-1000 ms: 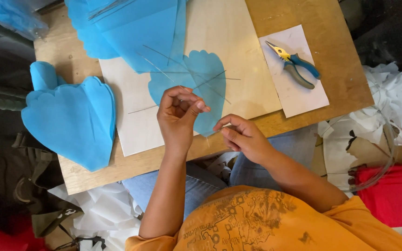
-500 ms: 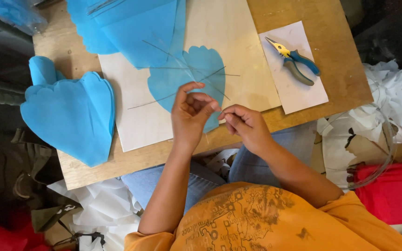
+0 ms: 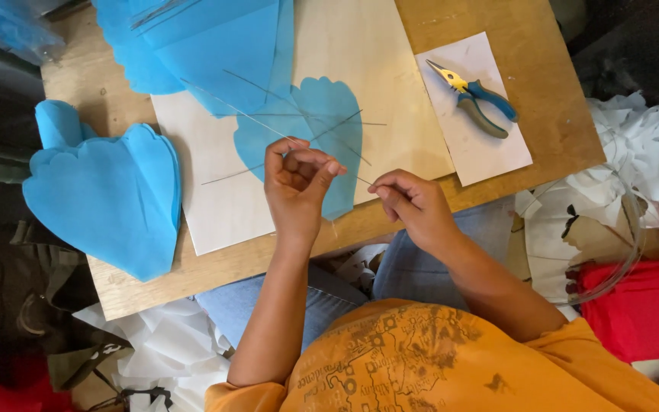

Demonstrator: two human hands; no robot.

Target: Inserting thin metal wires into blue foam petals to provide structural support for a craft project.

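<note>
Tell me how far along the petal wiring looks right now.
Done: a stack of cut blue petals lies at the board's left. In hand: both hands, left hand and right hand, pinch a thin wire above one petal on the white sheet. Left: more wires lie loose, pliers untouched.

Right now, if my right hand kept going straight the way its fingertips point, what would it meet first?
The right hand points left toward the left hand, pinching a thin wire between them. It would likely meet the left hand's fingertips first, above the blue paper petal, though depth is unclear.
</note>
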